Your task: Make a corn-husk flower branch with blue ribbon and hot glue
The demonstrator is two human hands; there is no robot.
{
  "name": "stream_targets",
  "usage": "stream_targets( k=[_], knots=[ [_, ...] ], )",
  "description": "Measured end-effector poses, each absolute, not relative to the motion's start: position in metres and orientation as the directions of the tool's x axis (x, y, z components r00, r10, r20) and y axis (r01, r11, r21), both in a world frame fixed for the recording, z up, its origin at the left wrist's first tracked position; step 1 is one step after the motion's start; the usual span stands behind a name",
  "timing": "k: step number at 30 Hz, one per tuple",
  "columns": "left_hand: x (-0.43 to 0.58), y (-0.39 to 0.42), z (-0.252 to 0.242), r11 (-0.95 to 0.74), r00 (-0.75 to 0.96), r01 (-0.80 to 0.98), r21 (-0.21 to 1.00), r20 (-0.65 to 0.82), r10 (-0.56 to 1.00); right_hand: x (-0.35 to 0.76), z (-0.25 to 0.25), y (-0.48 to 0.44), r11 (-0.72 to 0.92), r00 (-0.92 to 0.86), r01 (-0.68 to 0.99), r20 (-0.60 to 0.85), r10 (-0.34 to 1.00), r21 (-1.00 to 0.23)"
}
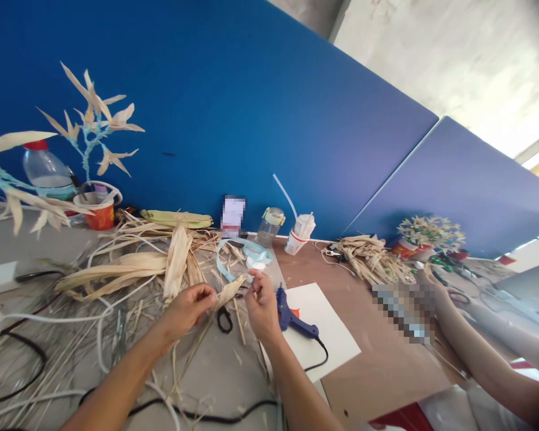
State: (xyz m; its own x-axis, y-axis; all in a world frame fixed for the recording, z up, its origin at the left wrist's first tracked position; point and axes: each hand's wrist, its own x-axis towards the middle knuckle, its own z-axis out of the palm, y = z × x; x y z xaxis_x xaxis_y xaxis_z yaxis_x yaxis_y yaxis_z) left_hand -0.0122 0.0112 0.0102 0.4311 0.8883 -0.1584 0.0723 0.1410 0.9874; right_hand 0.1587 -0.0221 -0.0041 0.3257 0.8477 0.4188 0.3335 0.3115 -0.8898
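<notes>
A small strip of dried corn husk spans the gap between my two hands above the littered table. My left hand pinches its near end between thumb and fingertips. At the far end my right hand is closed, fingers curled and thumb against the husk's tip; its exact grip is partly hidden. Just below the strip lies a black loop handle, apparently of scissors. A blue glue gun rests on a white sheet, right beside my right wrist. Larger husks are heaped beyond my left hand.
Blue ribbon, a clear jar and paper cups stand near the blue partition. Left is a husk-flower plant in a red pot. White cables cross the table. Another person's arm reaches in at right.
</notes>
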Motion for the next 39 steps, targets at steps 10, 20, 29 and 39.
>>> stream_targets(
  k=[10,20,29,39],
  knots=[
    [-0.021,0.022,0.0,0.099,0.256,0.036,0.994,-0.105,0.961,0.152,-0.011,-0.013,0.115,0.381,-0.042,0.091,0.92,-0.993],
    [-0.008,0.012,0.002,-0.067,0.41,0.173,0.983,-0.01,0.912,0.153,-0.008,-0.02,0.374,0.192,0.235,0.42,0.887,-0.897],
    [-0.009,0.013,-0.008,-0.109,0.489,0.148,0.983,0.023,0.872,0.148,0.002,-0.026,0.403,0.102,0.271,0.442,0.891,-0.874],
    [-0.014,0.012,0.005,0.022,0.415,0.123,0.992,-0.072,0.907,0.151,0.002,-0.027,0.321,0.091,0.323,0.367,0.926,-0.89]
  ],
)
